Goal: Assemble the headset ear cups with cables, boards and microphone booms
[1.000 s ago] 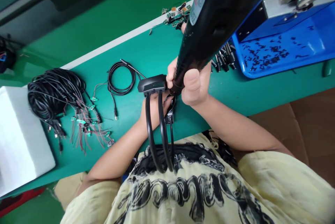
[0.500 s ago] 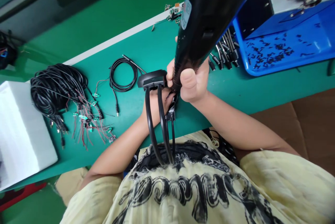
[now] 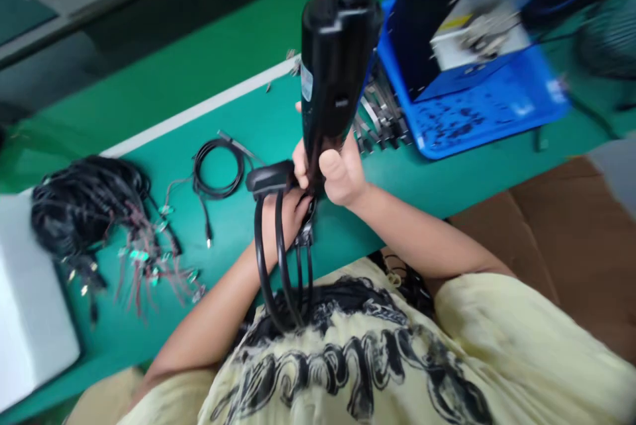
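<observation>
My right hand (image 3: 342, 177) is wrapped around the lower part of a black electric screwdriver (image 3: 330, 74), which stands nearly upright with its cord at the top. Below its tip, my left hand (image 3: 285, 213) is closed on a small dark part (image 3: 305, 230) with thin black cables running toward my shirt. Fingers and the screwdriver hide most of that part and the exact contact. A rounded black piece (image 3: 271, 177) sits over my left wrist, with two thick black cables (image 3: 271, 266) curving down from it.
On the green table (image 3: 342, 230), a coiled black cable (image 3: 218, 170) lies left of my hands, beside a large cable bundle (image 3: 94, 206) with loose wires. A white foam box (image 3: 34, 319) stands far left. Right are several cable ends (image 3: 380, 117) and a blue tray (image 3: 447, 140) holding small black pieces.
The view has shifted, showing more of the right side. The screwdriver's top and cord have come into sight. Both hands keep their holds.
</observation>
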Tool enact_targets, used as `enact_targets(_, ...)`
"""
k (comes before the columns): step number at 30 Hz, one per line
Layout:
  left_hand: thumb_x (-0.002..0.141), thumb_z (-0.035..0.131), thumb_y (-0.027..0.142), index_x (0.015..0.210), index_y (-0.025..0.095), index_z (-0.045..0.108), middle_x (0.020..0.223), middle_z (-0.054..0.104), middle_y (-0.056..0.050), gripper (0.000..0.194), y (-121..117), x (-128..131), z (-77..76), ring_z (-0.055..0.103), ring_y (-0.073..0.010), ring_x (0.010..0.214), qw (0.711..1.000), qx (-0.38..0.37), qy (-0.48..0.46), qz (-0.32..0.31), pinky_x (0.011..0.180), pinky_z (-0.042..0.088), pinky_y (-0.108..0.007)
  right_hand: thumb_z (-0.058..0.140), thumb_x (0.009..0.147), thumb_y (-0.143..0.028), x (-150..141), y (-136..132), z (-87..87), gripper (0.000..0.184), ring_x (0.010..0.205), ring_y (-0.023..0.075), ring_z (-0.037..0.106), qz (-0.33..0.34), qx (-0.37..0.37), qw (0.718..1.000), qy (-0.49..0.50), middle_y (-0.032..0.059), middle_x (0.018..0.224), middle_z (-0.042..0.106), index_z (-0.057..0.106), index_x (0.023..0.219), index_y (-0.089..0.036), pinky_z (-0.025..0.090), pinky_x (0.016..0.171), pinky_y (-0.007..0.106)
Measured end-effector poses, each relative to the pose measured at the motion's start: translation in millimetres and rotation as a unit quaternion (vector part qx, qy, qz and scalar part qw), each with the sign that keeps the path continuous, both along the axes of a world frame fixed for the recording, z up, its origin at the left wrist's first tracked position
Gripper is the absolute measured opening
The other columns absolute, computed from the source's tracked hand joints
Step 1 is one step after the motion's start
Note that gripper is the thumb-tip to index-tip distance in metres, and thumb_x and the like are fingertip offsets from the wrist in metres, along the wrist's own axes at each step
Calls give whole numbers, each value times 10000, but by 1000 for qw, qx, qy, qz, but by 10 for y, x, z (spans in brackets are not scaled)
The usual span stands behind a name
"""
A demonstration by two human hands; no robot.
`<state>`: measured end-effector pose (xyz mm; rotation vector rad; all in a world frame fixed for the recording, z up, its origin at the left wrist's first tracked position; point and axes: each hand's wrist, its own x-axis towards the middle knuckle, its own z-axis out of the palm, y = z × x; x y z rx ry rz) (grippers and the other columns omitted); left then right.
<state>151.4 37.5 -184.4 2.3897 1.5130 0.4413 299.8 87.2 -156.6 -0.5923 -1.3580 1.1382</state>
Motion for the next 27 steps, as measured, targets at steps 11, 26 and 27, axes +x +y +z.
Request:
enact_targets(11, 978, 394, 267, 1069, 209, 720, 1094, 734, -69, 343, 58, -207, -212, 706, -257, 984, 989, 90, 74, -90, 868, 574, -380, 435, 890, -663, 2631, 1463, 469, 497, 429, 80, 319, -471, 103, 876, -25, -125, 573, 469, 339, 1249, -333, 308, 435, 234)
enact_targets(26, 948, 501, 339, 1144, 223, 683, 1090, 732, -89, 291, -38, -60, 47, 709, -278, 959, 996, 18, 79, -30, 839, 564, -390, 598, 684, -741, 2051, 857, 365, 559, 583, 123, 494, -369, -8, 927, 64, -70, 555, 503, 486, 1082, -365, 428, 562, 278)
enact_targets(27, 949, 508, 374, 1137, 194, 680, 1072, 733, -107, 312, -54, -26, 69, 710, -287, 946, 996, 14, 86, -9, 828, 560, -399, 583, 696, -752, 1965, 697, 385, 578, 559, 124, 495, -339, -18, 939, 59, -65, 596, 530, 478, 1124, -378, 410, 513, 275)
